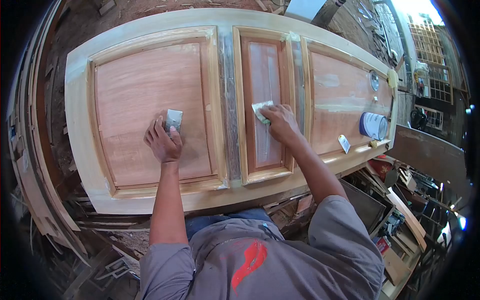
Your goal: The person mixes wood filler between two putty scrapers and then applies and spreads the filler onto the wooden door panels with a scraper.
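Note:
A wooden door [280,24] with raised frames around its panels lies flat in front of me. My left hand [165,142] is over the large left panel [145,80], fingers and thumb closed on a flat grey scraper [174,119] with whitish smears. My right hand [283,122] grips a whitish, greenish-smeared flat scraper [262,111], pressed against the narrow middle panel [272,150]. White filler streaks cover much of that panel. The edge of the right-hand scraper under my fingers is hidden.
On the right panel [330,120] a can [373,126] lies on its side, near a round metal lid [374,80]. Another small flat scraper [344,143] rests by the frame. A yellowish cloth [393,78] hangs at the far right end. Boards and scrap wood [400,200] surround the door.

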A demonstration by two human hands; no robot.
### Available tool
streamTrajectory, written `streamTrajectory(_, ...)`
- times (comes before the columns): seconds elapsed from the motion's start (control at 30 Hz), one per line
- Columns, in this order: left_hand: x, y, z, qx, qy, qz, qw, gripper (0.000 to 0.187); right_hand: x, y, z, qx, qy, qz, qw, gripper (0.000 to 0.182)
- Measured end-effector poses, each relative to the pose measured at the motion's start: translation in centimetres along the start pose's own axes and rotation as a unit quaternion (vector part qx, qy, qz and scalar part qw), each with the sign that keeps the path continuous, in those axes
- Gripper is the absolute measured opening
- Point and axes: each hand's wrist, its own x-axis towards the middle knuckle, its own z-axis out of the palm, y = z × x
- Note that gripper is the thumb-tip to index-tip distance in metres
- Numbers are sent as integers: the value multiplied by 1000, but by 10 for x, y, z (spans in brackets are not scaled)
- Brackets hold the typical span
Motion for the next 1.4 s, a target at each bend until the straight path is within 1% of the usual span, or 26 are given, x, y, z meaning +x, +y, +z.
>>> streamTrajectory(0.1, 0, 0, 0, -1, 2, 0, 1000, 52, -37, -13, 13, 22, 15, 22, 999, 46)
streamTrajectory(0.23, 0, 2, 0, 3, 3, 2, 1000, 52, -85, -31, 29, 12, 3, 28, 1000, 50)
streamTrajectory(0.37, 0, 3, -2, 2, -1, -1, 1000, 52, -126, -55, 28, 28, -29, 61, 997, 51)
streamTrajectory(0.5, -1, 3, -2, 3, 3, 2, 1000, 51, -166, -66, 39, 42, -49, 63, 996, 56)
streamTrajectory(0.63, 0, 3, -3, -1, 4, 5, 1000, 51, -190, -72, 45, 36, -66, 69, 995, 58)
streamTrajectory(0.73, 0, 3, -2, 2, 14, 8, 1000, 51, -186, -69, 25, 65, -108, 75, 989, 56)
streamTrajectory(0.83, 0, 3, -3, 10, 4, 5, 1000, 51, -159, -29, 27, 152, -48, 78, 984, 52)
streamTrajectory(0.9, -1, 0, -2, 6, 6, 5, 1000, 51, -94, -27, -22, 144, 15, 76, 987, 51)
streamTrajectory(0.97, 0, 1, -1, 1, 1, 1, 1000, 52, -34, 22, -12, 116, 95, 40, 988, 50)
streamTrajectory(1.03, 0, 1, -2, -2, -9, -11, 1000, 53, 29, 60, -16, 73, 147, 8, 986, 51)
streamTrajectory(1.1, 1, 0, 0, 2, -6, -11, 1000, 53, 85, 60, -46, 59, 80, 86, 991, 50)
streamTrajectory(1.17, -1, -2, 1, 4, -7, -13, 1000, 53, 129, 79, -48, 42, 80, 83, 992, 51)
streamTrajectory(1.27, 0, -2, 3, 5, -5, -17, 1000, 52, 175, 89, -60, 62, -2, 138, 989, 62)
streamTrajectory(1.37, 1, -3, 3, 6, 0, -14, 1000, 51, 191, 99, -61, 19, -20, 116, 993, 64)
streamTrajectory(1.4, 0, -3, 3, 5, 1, -14, 1000, 51, 190, 95, -63, 23, -35, 123, 991, 63)
